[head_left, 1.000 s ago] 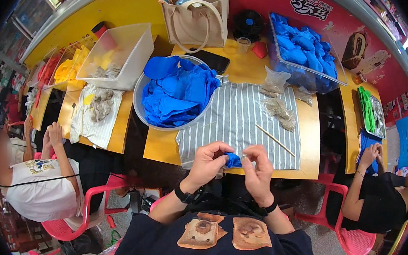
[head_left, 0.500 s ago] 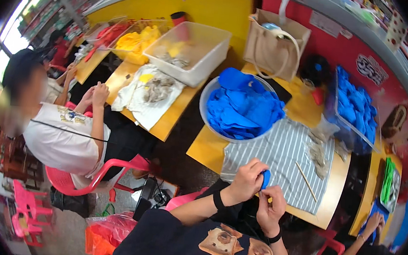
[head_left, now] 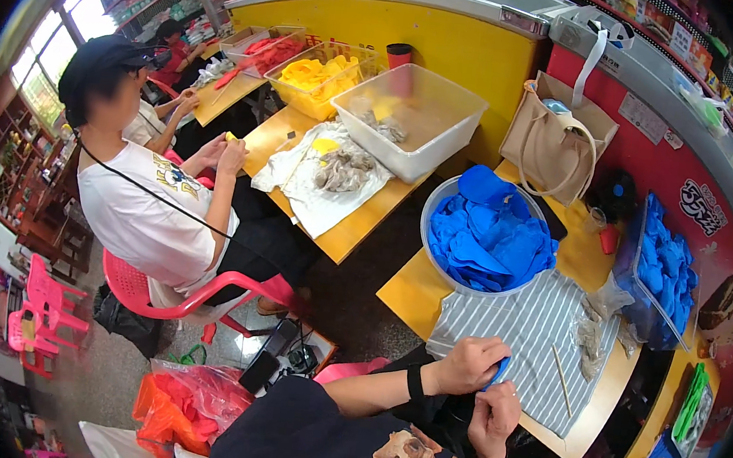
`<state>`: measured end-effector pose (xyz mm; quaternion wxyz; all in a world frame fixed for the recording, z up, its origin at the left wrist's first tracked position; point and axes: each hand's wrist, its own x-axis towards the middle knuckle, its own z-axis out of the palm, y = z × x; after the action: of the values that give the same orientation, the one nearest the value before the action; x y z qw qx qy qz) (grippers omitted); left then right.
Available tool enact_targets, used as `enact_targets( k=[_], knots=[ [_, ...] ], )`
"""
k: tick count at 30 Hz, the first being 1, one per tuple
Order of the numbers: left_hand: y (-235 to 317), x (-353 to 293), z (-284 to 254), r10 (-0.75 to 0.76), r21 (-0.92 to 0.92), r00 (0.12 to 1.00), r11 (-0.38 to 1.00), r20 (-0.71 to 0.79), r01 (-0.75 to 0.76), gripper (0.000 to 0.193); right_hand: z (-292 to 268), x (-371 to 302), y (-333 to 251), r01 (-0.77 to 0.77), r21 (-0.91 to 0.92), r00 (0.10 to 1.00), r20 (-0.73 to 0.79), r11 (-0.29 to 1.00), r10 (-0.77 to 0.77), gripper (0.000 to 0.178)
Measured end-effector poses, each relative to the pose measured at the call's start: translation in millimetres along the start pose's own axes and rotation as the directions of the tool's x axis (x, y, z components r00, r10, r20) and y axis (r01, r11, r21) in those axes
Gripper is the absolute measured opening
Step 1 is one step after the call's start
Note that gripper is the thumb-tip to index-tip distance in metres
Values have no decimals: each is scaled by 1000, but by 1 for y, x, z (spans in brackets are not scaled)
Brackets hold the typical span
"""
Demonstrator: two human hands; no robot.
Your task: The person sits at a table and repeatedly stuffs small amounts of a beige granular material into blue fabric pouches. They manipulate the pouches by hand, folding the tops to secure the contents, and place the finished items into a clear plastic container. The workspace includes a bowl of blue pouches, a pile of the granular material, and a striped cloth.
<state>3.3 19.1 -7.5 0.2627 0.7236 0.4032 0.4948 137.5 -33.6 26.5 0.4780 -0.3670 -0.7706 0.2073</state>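
In front of the table's near edge, my left hand point(head_left: 470, 365) pinches a small blue cloth-like piece point(head_left: 500, 376), mostly hidden by my fingers. My right hand point(head_left: 494, 416) is closed at the piece's lower end, fingertips pressed together. Just beyond lies a grey-and-white striped cloth point(head_left: 520, 343) with a thin wooden stick point(head_left: 561, 381) on it. Clumps of greyish stuffing-like material point(head_left: 587, 344) sit at its right beside a clear plastic bag point(head_left: 612, 296). Behind the cloth stands a round translucent basin point(head_left: 446, 271) heaped with flat blue pieces point(head_left: 488, 231).
A clear bin point(head_left: 626, 282) of blue pieces and a beige tote bag point(head_left: 558, 137) stand farther back. At left, a person point(head_left: 155, 202) in a pink chair point(head_left: 168, 299) handles something yellow beside another table point(head_left: 367, 220). An orange plastic bag point(head_left: 172, 413) lies on the floor.
The view has swung, so the scene sits farther right and lower. Both my hands stay at the blue piece. The neighbour's hands now show a bit of yellow.
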Motion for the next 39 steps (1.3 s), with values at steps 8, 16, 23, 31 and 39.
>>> enact_targets(
  k=[8, 16, 23, 31, 39],
  knots=[
    [-4, 10, 4, -243, -452, 929, 820, 279, 351, 16, -2, -7, 2, -182, 100, 971, -137, 978, 195, 16],
    [1, 9, 19, -93, 15, 992, 995, -91, 95, 29, -20, 0, 10, -33, -39, 995, -95, 999, 29, 21],
    [11, 11, 28, -32, 59, 999, 998, -39, 34, 30, -38, -5, 15, -90, -195, 987, -147, 977, 61, 18],
    [14, 9, 21, -196, -131, 965, 967, 171, 220, 36, -51, -4, 20, -138, -315, 980, -179, 939, 84, 17],
    [13, 23, -14, -132, -532, 640, 444, 757, 721, 64, -62, 3, 27, -130, -200, 991, -64, 971, 120, 23]
  ],
)
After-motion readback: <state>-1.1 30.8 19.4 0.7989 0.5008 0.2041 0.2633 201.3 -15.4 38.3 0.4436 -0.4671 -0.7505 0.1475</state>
